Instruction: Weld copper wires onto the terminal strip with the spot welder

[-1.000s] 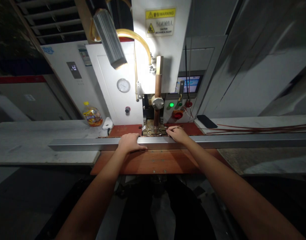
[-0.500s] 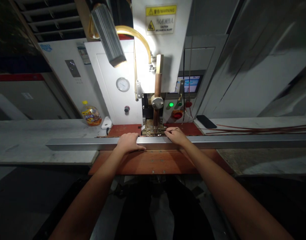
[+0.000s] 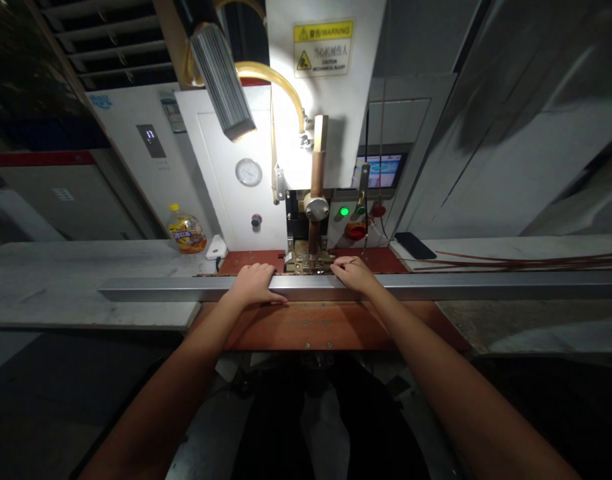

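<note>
Left hand (image 3: 253, 283) clasps one bar (image 3: 309, 287), right hand (image 3: 355, 275) apparently pinching one thin rod (image 3: 353, 261).

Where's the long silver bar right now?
In the head view, the long silver bar lies crosswise in front of the copper rod, from left of centre to the right edge, with the left hand over it.
</note>
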`<action>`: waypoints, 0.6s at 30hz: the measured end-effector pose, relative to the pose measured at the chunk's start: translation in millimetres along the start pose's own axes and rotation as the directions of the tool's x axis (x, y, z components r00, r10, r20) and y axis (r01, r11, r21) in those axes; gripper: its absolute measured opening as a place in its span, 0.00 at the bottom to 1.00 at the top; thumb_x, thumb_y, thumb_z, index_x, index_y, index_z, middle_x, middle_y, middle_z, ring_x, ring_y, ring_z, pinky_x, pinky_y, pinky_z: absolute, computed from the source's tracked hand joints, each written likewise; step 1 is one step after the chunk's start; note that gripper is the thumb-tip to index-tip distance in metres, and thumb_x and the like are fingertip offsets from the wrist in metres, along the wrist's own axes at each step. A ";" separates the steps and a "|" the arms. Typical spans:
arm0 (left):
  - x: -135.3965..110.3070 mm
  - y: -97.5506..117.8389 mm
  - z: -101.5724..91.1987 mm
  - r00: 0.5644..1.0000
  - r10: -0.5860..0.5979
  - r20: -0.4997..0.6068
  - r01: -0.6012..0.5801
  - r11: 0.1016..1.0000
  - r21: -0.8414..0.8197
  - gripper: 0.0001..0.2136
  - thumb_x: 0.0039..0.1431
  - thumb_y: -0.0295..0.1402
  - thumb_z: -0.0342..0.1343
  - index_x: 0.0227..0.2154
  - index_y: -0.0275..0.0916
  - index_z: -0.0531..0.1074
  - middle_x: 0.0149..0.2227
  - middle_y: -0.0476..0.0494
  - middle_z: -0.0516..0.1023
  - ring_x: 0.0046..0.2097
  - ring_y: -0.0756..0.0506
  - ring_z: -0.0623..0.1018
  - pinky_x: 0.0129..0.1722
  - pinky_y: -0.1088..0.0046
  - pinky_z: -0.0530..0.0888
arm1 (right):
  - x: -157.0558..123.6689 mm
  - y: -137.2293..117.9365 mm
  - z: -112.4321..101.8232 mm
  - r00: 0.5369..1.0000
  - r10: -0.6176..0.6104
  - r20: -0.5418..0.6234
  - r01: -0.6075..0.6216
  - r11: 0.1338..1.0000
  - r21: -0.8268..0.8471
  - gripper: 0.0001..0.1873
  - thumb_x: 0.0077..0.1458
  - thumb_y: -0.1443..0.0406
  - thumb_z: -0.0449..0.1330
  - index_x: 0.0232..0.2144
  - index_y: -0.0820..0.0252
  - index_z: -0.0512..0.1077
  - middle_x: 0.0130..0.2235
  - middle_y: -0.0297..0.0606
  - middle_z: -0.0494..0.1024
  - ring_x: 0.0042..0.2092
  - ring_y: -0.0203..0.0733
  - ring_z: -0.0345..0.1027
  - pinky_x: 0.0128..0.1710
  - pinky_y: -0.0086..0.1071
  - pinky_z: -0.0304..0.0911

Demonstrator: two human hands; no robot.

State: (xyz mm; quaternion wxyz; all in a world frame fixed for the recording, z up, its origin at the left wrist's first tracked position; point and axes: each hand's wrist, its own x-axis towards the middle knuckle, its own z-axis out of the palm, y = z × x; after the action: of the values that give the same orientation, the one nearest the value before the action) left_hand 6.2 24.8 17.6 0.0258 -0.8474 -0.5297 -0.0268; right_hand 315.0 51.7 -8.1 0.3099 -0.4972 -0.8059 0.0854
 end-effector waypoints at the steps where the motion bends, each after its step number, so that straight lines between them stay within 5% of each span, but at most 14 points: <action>1: -1.2 -2.5 -1.0 1.000 -0.006 0.004 0.006 1.000 0.011 0.41 0.39 0.71 0.58 0.48 0.42 0.73 0.51 0.35 0.79 0.53 0.31 0.76 0.51 0.58 0.70 | 0.0 -0.2 -0.1 1.000 0.002 -0.002 -0.002 1.000 -0.001 0.17 0.58 0.61 0.52 0.20 0.56 0.73 0.28 0.38 0.80 0.34 0.41 0.71 0.39 0.30 0.61; 9: -14.4 -31.6 -0.5 0.994 -0.103 0.049 0.100 0.993 0.055 0.43 0.37 0.71 0.58 0.49 0.42 0.74 0.51 0.34 0.80 0.52 0.31 0.77 0.50 0.60 0.71 | -0.3 -2.6 -0.3 1.000 0.015 -0.008 -0.015 1.000 0.004 0.17 0.58 0.62 0.53 0.20 0.56 0.73 0.28 0.38 0.81 0.33 0.41 0.71 0.38 0.30 0.60; 18: -18.6 -35.4 7.9 0.992 -0.123 0.003 0.123 0.991 0.054 0.40 0.42 0.73 0.53 0.45 0.42 0.75 0.49 0.35 0.81 0.50 0.32 0.79 0.47 0.61 0.72 | 0.0 -0.5 0.9 1.000 0.008 0.003 -0.008 0.999 -0.031 0.17 0.59 0.61 0.52 0.21 0.56 0.73 0.30 0.38 0.82 0.35 0.41 0.72 0.40 0.30 0.61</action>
State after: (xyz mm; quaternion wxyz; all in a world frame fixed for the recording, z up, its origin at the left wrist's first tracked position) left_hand -33.7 24.3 8.9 0.0449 -0.8122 -0.5815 -0.0113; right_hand 314.1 51.7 -8.6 0.3003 -0.5051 -0.8057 0.0749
